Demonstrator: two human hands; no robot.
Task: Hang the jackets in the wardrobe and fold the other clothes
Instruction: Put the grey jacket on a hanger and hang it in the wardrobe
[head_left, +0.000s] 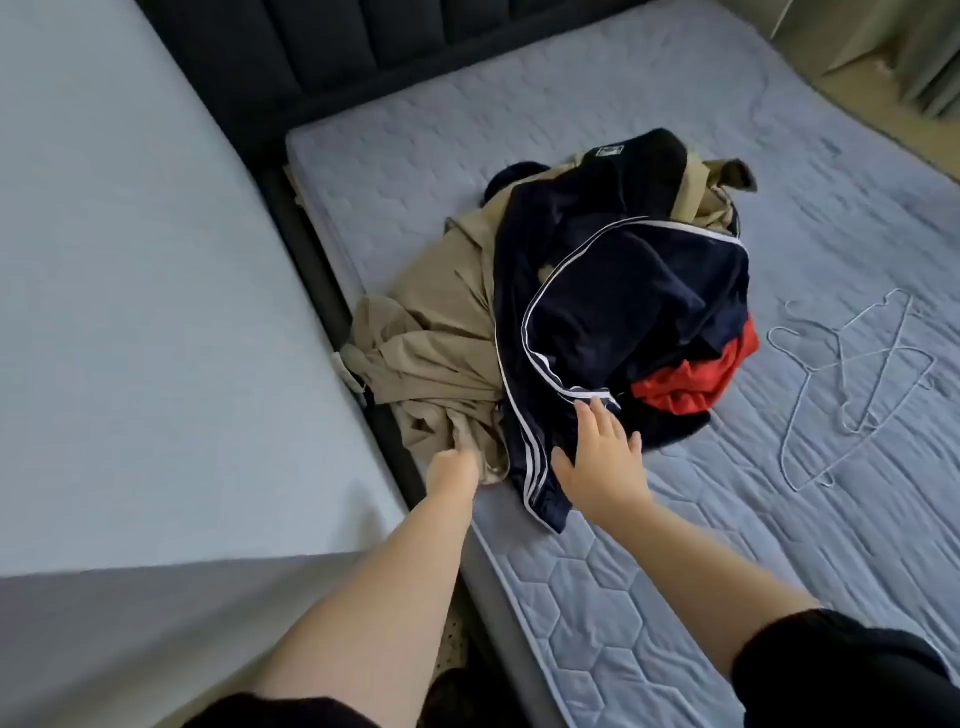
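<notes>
Two hands reach into a heap of clothes on the bed.

The heap lies on the blue-grey quilted mattress (623, 597), near its left edge. The left hand (453, 470) closes its grip on a fold of the crumpled beige cotton garment (436, 343). The right hand (597, 460) lies flat with spread fingers on the navy velvet track jacket with white stripes (639, 291) and holds nothing. A red garment (691, 379) shows under the jacket, and white wire hangers (852, 384) lie apart to the right. The jacket looks soft, limp and a little slippery, so I think it is best taken at the collar or shoulders.
</notes>
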